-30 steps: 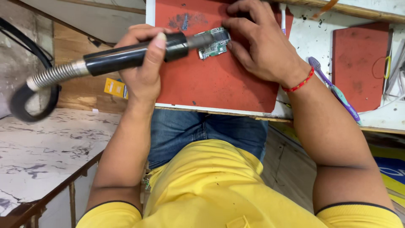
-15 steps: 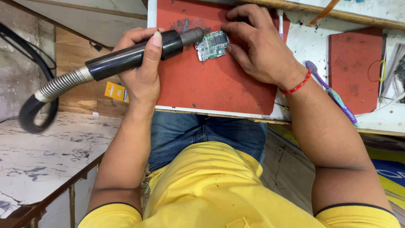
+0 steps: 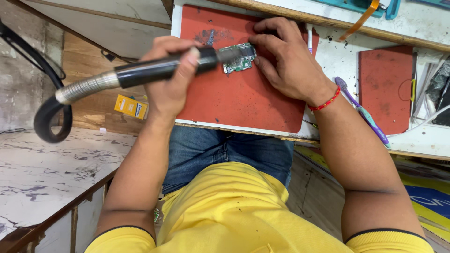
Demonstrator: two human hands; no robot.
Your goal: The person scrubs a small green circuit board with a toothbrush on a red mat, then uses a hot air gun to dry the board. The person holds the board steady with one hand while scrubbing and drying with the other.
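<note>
Head view: the left hand [image 3: 171, 77] wraps tight around a black hot-air wand [image 3: 159, 70], its nozzle over the green circuit board [image 3: 239, 57]. The board lies near the far edge of the red mat [image 3: 234, 100]. The right hand [image 3: 288, 61] presses its fingers on the board's right side, holding it flat.

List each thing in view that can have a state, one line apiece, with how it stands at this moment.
left hand: closed around the black hot-air wand.
black hot-air wand: held level, nozzle at the board.
right hand: fingers pressing the board's right edge.
green circuit board: flat on the mat.
red mat: flat, scorched near the top.
toothbrush: lying untouched on the bench.
</note>
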